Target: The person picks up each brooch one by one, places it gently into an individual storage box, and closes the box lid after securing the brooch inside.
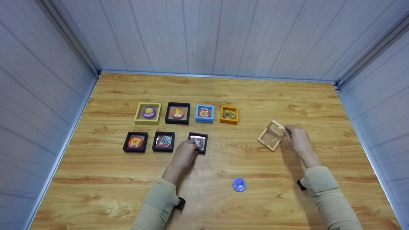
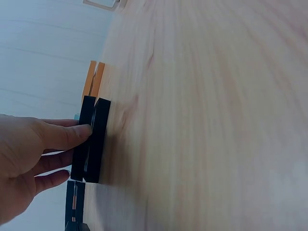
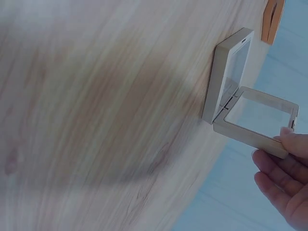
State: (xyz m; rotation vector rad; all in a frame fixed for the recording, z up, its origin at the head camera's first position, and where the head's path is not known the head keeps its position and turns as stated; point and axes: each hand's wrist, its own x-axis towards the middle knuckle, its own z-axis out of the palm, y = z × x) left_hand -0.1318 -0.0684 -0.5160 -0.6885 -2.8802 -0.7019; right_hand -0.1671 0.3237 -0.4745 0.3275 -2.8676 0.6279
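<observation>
My left hand [image 1: 185,154] grips a small black display frame [image 1: 204,147] that lies on the table with a round badge under its clear window. In the left wrist view the thumb lies against the side of the black frame [image 2: 99,139], with the fingers partly hidden behind it. On the right, my right hand [image 1: 297,140] pinches the raised lid of a beige display frame [image 1: 264,136]. Seen from the right wrist, this lid [image 3: 250,137] stands hinged open from its base [image 3: 219,72], both with clear windows. A loose purple badge [image 1: 239,184] lies between the forearms.
Behind the hands is a row of frames holding badges: pale yellow [image 1: 138,118], black [image 1: 177,122], blue [image 1: 204,120] and orange [image 1: 228,121]. Two more black frames, one far left [image 1: 135,150] and one nearer [image 1: 163,149], lie left of my left hand. Pale walls [image 1: 204,38] enclose the table.
</observation>
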